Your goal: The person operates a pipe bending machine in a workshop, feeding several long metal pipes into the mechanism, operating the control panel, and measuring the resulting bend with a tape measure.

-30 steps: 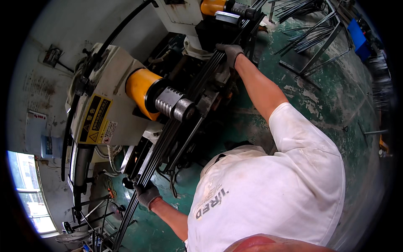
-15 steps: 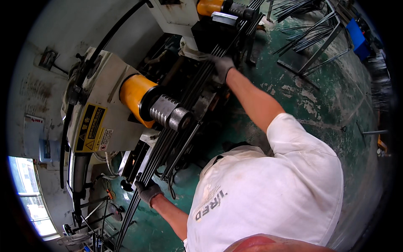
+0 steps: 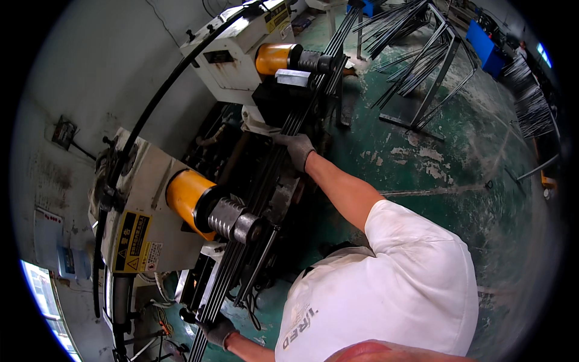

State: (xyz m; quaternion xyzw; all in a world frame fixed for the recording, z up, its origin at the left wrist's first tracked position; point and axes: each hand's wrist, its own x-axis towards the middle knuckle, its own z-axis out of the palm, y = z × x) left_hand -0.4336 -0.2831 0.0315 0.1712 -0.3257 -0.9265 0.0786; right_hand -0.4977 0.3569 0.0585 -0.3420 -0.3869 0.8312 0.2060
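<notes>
Several long, thin dark metal rods run side by side from the lower left up past the machine. At their near end my left hand, in a grey glove, closes round the rods, with its fingers partly hidden beneath them. Farther up, my right hand, also gloved, reaches across to the same bundle near the far machine head; its fingertips are lost against the dark metal. Between my hands, an orange cylinder with a ribbed steel end juts out over the rods from a pale machine housing.
Beyond stands a second pale machine with its own orange cylinder. A metal rack on the green floor holds many loose rods. A black hose arches over the machines. A blue box stands far right.
The view has shifted, so the machines sit lower and more of the far one shows. Both hands stay at the rods. I cannot tell whether the rods have slid.
</notes>
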